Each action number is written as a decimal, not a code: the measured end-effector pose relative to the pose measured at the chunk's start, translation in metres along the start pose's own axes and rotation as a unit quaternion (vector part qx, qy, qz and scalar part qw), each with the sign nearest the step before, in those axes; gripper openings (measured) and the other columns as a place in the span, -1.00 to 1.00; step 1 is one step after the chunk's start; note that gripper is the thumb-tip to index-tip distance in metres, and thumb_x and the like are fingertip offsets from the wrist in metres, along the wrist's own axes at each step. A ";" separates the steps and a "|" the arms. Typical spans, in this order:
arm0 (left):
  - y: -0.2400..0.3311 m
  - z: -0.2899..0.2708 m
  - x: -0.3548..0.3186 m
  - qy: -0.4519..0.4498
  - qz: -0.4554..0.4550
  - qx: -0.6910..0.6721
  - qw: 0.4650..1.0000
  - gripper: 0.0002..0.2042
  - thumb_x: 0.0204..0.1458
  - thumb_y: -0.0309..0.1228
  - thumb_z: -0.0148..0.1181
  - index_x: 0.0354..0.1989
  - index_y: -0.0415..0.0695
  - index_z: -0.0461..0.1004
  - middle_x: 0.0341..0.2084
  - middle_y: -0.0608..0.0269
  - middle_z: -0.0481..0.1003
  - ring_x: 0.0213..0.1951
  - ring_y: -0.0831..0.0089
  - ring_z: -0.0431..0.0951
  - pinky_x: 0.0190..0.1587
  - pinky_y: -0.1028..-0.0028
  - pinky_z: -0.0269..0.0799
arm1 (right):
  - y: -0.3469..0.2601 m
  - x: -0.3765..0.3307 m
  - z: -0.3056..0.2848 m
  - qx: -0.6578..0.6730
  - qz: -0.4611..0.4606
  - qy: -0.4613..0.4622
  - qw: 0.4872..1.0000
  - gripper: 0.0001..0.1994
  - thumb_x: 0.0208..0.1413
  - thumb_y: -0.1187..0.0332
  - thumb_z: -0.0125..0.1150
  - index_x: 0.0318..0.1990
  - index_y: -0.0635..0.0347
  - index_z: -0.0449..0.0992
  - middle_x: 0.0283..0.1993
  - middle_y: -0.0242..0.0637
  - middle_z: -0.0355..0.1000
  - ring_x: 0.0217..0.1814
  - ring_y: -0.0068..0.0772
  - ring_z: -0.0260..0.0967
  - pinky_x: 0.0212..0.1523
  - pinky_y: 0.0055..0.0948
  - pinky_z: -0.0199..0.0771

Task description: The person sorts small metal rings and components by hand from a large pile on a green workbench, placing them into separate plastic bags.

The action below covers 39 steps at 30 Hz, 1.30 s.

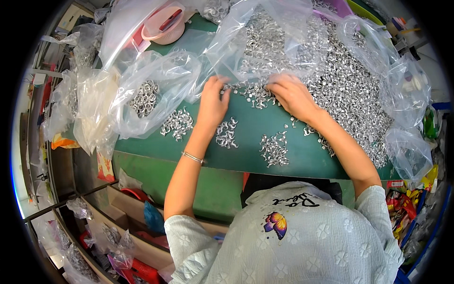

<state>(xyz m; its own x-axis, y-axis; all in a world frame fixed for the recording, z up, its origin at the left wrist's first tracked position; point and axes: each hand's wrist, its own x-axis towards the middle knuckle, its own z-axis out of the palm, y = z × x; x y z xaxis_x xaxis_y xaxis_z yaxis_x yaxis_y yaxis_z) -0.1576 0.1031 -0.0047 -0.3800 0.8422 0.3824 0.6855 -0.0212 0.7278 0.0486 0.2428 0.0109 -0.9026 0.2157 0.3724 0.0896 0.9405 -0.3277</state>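
Observation:
My left hand (214, 102) is over the green table mat, thumb apart from its bent fingers, beside a few small silvery metal pieces. My right hand (293, 97) reaches in from the right, its blurred fingers bent over a loose scatter of curved metal pieces (259, 97); whether it pinches one is not clear. Behind and right of it spreads a big heap of the same small metal hooks (350, 90), partly under clear plastic. Nearer me lie three small piles: a left pile (177, 124), a middle pile (227, 133) and a right pile (274, 149).
A clear bag (161, 111) with metal rings (144, 98) lies at left. A pink bowl (163, 28) with a red-handled tool stands at the far left. Plastic sheeting (265, 38) drapes the heap. Below the table's front edge (227, 168), open compartments (127, 213) hold bagged parts at left.

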 end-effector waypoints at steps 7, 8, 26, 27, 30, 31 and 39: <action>-0.008 -0.003 -0.009 -0.049 0.065 0.188 0.979 -0.69 -0.09 -0.52 0.25 -0.10 -0.14 0.48 -0.13 0.11 0.42 -0.10 0.10 0.39 -0.09 0.28 0.31 | -0.012 0.011 0.015 -0.032 -0.028 -0.044 0.998 -0.75 0.04 0.32 0.20 -0.11 0.12 0.49 0.04 -0.24 0.37 0.14 -0.17 0.28 0.20 -0.18 0.13; -0.012 -0.006 -0.013 -0.036 0.044 0.175 0.983 -0.73 -0.10 -0.54 0.24 -0.15 -0.16 0.49 -0.14 0.12 0.41 -0.11 0.09 0.38 -0.10 0.26 0.31 | -0.008 0.010 0.011 -0.032 0.004 -0.046 0.998 -0.75 0.05 0.32 0.19 -0.11 0.13 0.48 0.04 -0.24 0.37 0.14 -0.17 0.28 0.19 -0.18 0.14; 0.003 -0.007 -0.018 0.043 -0.084 0.044 0.995 -0.91 0.02 -0.55 0.20 -0.32 -0.32 0.48 -0.50 0.00 0.51 -0.49 0.19 0.51 -0.36 0.34 0.42 | -0.018 0.026 0.023 -0.017 0.115 0.001 0.993 -0.70 0.02 0.43 0.15 -0.04 0.15 0.50 -0.01 -0.20 0.45 0.09 -0.04 0.36 0.10 -0.16 0.32; 0.006 -0.007 -0.017 0.029 -0.110 0.040 0.993 -0.90 0.03 -0.55 0.19 -0.32 -0.33 0.48 -0.50 -0.01 0.51 -0.49 0.20 0.52 -0.36 0.35 0.42 | -0.021 0.033 0.028 -0.018 0.070 0.017 0.997 -0.69 0.03 0.42 0.15 -0.03 0.15 0.49 0.01 -0.21 0.45 0.12 -0.05 0.34 0.14 -0.14 0.28; 0.013 -0.006 -0.016 0.011 -0.170 0.028 0.985 -0.89 0.03 -0.53 0.18 -0.32 -0.35 0.46 -0.52 -0.02 0.52 -0.48 0.23 0.54 -0.36 0.37 0.43 | -0.025 0.040 0.041 -0.040 -0.005 -0.018 0.999 -0.69 0.04 0.39 0.17 -0.02 0.15 0.49 0.10 -0.26 0.42 0.25 -0.13 0.27 0.29 -0.05 0.09; 0.012 -0.007 -0.016 0.020 -0.178 0.024 0.984 -0.89 0.03 -0.54 0.19 -0.33 -0.34 0.46 -0.52 -0.01 0.52 -0.48 0.25 0.54 -0.36 0.39 0.43 | -0.022 0.036 0.040 -0.032 -0.001 -0.032 0.999 -0.71 0.04 0.39 0.17 -0.04 0.15 0.49 0.07 -0.26 0.43 0.22 -0.14 0.28 0.28 -0.04 0.09; 0.010 -0.007 -0.018 0.025 -0.167 -0.008 0.986 -0.91 0.04 -0.57 0.19 -0.30 -0.32 0.48 -0.51 0.25 0.53 -0.46 0.59 0.49 -0.40 0.56 0.39 | -0.011 0.041 0.023 0.027 0.073 0.029 0.997 -0.86 0.07 0.40 0.12 -0.25 0.19 0.54 -0.22 -0.23 0.47 -0.04 -0.12 0.36 0.12 -0.10 0.22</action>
<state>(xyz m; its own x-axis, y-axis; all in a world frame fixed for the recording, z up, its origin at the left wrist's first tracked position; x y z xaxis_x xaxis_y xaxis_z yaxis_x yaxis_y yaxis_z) -0.1488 0.0841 -0.0001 -0.6125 0.7766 0.1472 0.5080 0.2441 0.8261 0.0006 0.2350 0.0095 -0.8560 0.3650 0.3660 0.1936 0.8829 -0.4278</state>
